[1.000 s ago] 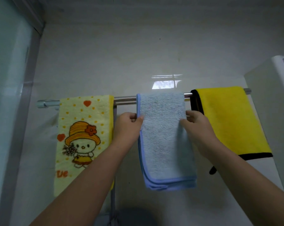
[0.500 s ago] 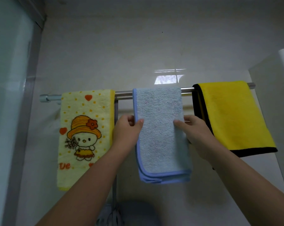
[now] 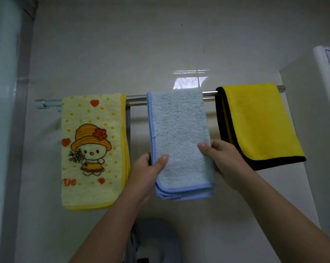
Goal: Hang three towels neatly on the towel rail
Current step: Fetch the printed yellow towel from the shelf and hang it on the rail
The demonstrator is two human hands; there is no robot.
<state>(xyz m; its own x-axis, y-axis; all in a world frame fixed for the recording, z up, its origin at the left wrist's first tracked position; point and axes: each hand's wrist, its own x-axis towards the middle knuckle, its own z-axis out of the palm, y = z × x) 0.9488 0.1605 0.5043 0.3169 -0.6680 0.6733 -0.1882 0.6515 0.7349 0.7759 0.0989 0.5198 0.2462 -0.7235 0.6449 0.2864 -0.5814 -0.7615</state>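
three towels are shown draped over a steel rail [image 3: 136, 99] fixed across a pale, glossy wall [image 3: 122, 54]. the blue towel [image 3: 179, 133] is hung at the middle of the rail, folded over it, with a darker blue hem along its left and bottom edges. it is gripped low down at both sides. the left hand [image 3: 147, 171] is closed on the left edge, thumb laid on the front and fingers tucked behind. the right hand [image 3: 224, 158] is pinched on the right edge a little higher, thumb on the front, the other fingers hidden by the cloth. both forearms are stretched up from the bottom of the frame.

toward the rail's left end a pale cartoon towel [image 3: 92, 149] is hung, printed with a hatted figure, hearts and orange dots; it is touched by neither hand and reaches lower than the blue one. toward the rail's right end a yellow towel [image 3: 255, 122] with black trim is draped, its lower edge slanted down to the right. bare steel is left showing between the blue towel and each neighbour. whether the right hand's knuckles are touching the black trim cannot be told.

beyond the rail's left end a frosted panel [image 3: 2, 111] is seen; beyond its right end, a white panel [image 3: 312, 130]. well below the rail a blurred grey object [image 3: 156, 240] is partly shown.
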